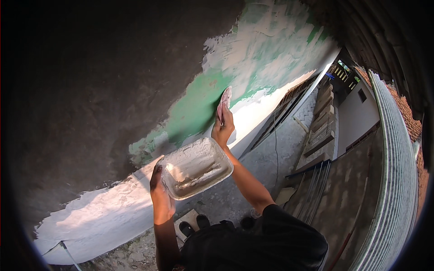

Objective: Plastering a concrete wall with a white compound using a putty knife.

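My left hand point(159, 189) supports a pale rectangular tub point(192, 152) by its left side, thumb and fingers around the edge. Whitish putty point(194, 177) is smeared over the tub's inside and heaped along its bottom. My right hand point(223, 129) grips a putty-smeared, pinkish scraper point(224, 99) whose blade lies at the wall, over a green patch point(199, 97). Whether the blade touches the wall along its whole edge I cannot tell. White putty strokes point(266, 54) cover part of the green above and to the right.
Dark bare wall point(90, 113) fills the left, with a white strip point(108, 212) along its lower part. Grey concrete floor point(257, 180) lies below, with a cable on it. Stacked planks point(321, 131) and corrugated roofing point(393, 180) are at right. My sandalled feet point(194, 225) stand near the wall.
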`<move>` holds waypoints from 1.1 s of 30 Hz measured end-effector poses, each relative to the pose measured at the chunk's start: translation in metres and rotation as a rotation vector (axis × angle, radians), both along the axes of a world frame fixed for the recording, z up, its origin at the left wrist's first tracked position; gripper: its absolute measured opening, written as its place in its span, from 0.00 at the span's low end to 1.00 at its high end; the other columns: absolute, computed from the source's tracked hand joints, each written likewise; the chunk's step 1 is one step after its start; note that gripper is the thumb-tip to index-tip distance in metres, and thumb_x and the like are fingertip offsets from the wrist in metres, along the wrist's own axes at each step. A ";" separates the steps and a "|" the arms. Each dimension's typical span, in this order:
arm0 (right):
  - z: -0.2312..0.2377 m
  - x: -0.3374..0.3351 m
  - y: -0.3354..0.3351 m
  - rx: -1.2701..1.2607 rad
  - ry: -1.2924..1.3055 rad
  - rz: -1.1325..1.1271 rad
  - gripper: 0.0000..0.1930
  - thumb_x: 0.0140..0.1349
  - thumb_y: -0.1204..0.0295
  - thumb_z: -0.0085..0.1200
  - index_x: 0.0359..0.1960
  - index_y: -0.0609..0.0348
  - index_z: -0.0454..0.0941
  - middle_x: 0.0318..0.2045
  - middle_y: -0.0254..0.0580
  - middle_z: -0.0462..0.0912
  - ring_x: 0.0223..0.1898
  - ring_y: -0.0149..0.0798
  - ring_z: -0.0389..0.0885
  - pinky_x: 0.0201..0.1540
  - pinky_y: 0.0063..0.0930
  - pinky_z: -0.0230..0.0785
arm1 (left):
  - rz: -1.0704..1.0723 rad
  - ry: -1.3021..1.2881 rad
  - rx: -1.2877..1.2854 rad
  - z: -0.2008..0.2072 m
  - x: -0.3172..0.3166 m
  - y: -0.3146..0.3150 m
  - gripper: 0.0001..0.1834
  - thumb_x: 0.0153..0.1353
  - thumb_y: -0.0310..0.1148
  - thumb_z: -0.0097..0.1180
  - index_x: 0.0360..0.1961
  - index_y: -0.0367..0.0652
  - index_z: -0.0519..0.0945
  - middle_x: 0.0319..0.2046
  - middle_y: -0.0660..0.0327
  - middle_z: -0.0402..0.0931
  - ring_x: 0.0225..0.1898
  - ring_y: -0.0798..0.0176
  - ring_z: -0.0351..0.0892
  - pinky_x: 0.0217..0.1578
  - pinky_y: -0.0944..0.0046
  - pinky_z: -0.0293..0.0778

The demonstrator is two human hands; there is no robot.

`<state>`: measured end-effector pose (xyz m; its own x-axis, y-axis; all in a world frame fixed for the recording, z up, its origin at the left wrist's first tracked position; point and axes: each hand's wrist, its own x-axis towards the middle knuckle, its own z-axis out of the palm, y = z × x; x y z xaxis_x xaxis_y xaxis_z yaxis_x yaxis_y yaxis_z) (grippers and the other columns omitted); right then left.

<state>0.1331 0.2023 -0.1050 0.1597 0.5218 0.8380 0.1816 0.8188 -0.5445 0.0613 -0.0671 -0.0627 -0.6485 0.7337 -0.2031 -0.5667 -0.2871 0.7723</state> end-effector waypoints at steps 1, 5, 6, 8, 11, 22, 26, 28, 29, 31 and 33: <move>-0.008 -0.001 -0.020 -0.026 -0.003 0.091 0.20 0.60 0.89 0.50 0.55 0.66 0.76 0.45 0.47 0.81 0.44 0.35 0.79 0.46 0.21 0.69 | 0.003 0.033 -0.001 0.005 0.002 0.004 0.29 0.69 0.41 0.46 0.66 0.35 0.63 0.65 0.59 0.63 0.67 0.60 0.59 0.65 0.61 0.52; -0.007 0.027 -0.036 -0.332 0.066 0.221 0.13 0.68 0.76 0.47 0.50 0.70 0.76 0.35 0.45 0.82 0.34 0.33 0.77 0.39 0.27 0.69 | 0.002 0.065 -0.011 0.002 0.005 0.012 0.30 0.69 0.41 0.46 0.67 0.35 0.62 0.66 0.58 0.61 0.68 0.60 0.57 0.66 0.62 0.49; 0.003 0.042 -0.026 -0.469 0.056 0.198 0.13 0.70 0.73 0.47 0.48 0.70 0.77 0.32 0.41 0.82 0.31 0.28 0.74 0.36 0.24 0.67 | 0.042 0.075 -0.036 -0.007 0.004 0.011 0.30 0.69 0.42 0.46 0.66 0.34 0.62 0.65 0.58 0.62 0.67 0.60 0.58 0.66 0.62 0.51; 0.018 0.062 0.017 -0.339 0.297 0.168 0.14 0.72 0.68 0.47 0.40 0.71 0.77 0.29 0.38 0.80 0.29 0.25 0.69 0.34 0.21 0.63 | 0.072 0.086 -0.061 -0.012 0.004 0.011 0.30 0.69 0.42 0.46 0.66 0.34 0.63 0.64 0.58 0.63 0.66 0.60 0.59 0.65 0.62 0.52; 0.035 0.087 0.085 -0.274 0.235 -0.123 0.14 0.70 0.69 0.47 0.37 0.73 0.76 0.26 0.45 0.79 0.27 0.32 0.70 0.33 0.28 0.65 | 0.001 0.021 0.062 -0.013 0.004 0.005 0.29 0.69 0.41 0.46 0.65 0.34 0.64 0.62 0.58 0.66 0.64 0.59 0.63 0.63 0.62 0.57; -0.011 0.069 0.023 -0.326 -0.025 0.188 0.12 0.69 0.69 0.52 0.43 0.69 0.79 0.23 0.28 0.73 0.22 0.21 0.59 0.25 0.18 0.53 | 0.129 0.041 -0.029 -0.008 0.002 0.025 0.26 0.70 0.35 0.44 0.63 0.28 0.64 0.64 0.52 0.64 0.67 0.59 0.58 0.68 0.63 0.49; 0.013 0.086 0.051 -0.284 0.197 0.118 0.12 0.70 0.71 0.48 0.41 0.71 0.77 0.20 0.36 0.72 0.23 0.27 0.63 0.28 0.28 0.60 | 0.095 0.071 0.013 -0.012 0.009 0.034 0.25 0.70 0.35 0.43 0.61 0.28 0.66 0.62 0.52 0.66 0.66 0.59 0.61 0.66 0.63 0.52; 0.023 0.090 0.079 -0.342 0.096 -0.012 0.13 0.69 0.72 0.47 0.46 0.73 0.75 0.26 0.45 0.77 0.27 0.35 0.70 0.34 0.29 0.65 | -0.014 0.069 0.142 -0.007 0.013 0.035 0.23 0.70 0.35 0.43 0.60 0.29 0.67 0.59 0.53 0.69 0.62 0.60 0.65 0.64 0.63 0.57; 0.025 0.089 0.088 -0.334 0.067 -0.012 0.14 0.69 0.74 0.47 0.48 0.74 0.75 0.29 0.49 0.78 0.29 0.39 0.73 0.37 0.30 0.67 | -0.018 0.064 0.137 -0.007 0.015 0.034 0.23 0.70 0.35 0.43 0.60 0.29 0.67 0.59 0.53 0.69 0.62 0.60 0.65 0.64 0.63 0.57; 0.020 0.065 0.083 -0.206 -0.024 -0.045 0.16 0.67 0.79 0.47 0.54 0.73 0.72 0.40 0.57 0.80 0.40 0.49 0.78 0.45 0.33 0.70 | -0.073 0.010 0.137 -0.005 0.017 0.032 0.21 0.71 0.34 0.42 0.59 0.31 0.68 0.56 0.55 0.71 0.59 0.62 0.68 0.62 0.64 0.60; 0.000 0.048 0.073 0.013 -0.072 -0.116 0.18 0.67 0.76 0.50 0.58 0.69 0.71 0.47 0.55 0.79 0.44 0.44 0.79 0.49 0.28 0.70 | -0.069 0.006 0.149 -0.010 0.018 0.036 0.21 0.70 0.34 0.42 0.59 0.32 0.69 0.56 0.55 0.72 0.59 0.62 0.69 0.62 0.64 0.60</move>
<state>0.1814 0.2750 -0.1054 0.1581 0.4923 0.8560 0.3139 0.7968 -0.5163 0.0790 -0.0309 -0.0724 -0.5963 0.7983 -0.0843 -0.5842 -0.3595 0.7276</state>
